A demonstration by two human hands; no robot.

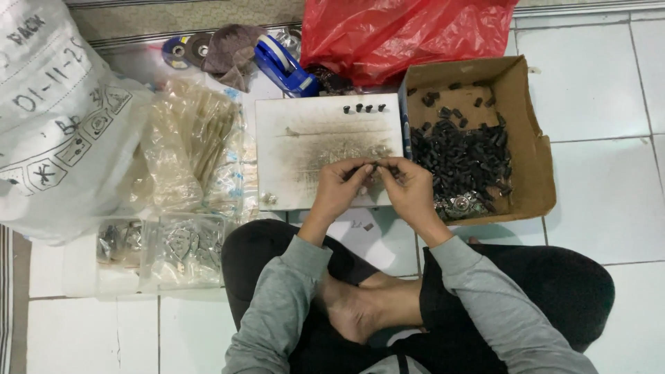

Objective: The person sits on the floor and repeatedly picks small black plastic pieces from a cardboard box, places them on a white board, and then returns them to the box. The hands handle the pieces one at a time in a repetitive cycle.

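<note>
Pinching small black part (372, 166) between fingertips, left hand (339, 188) and right hand (410, 188) meet above white board (305, 149) on floor; cardboard box (530, 125) of black parts just right; four pieces upright at board's far edge

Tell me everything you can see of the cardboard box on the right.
The cardboard box is brown, shallow and open-topped, with worn, bent walls. It sits on the white tiled floor, its left side against the white board. Small black parts are heaped inside, with a few shiny metal pieces at the near edge.
</note>
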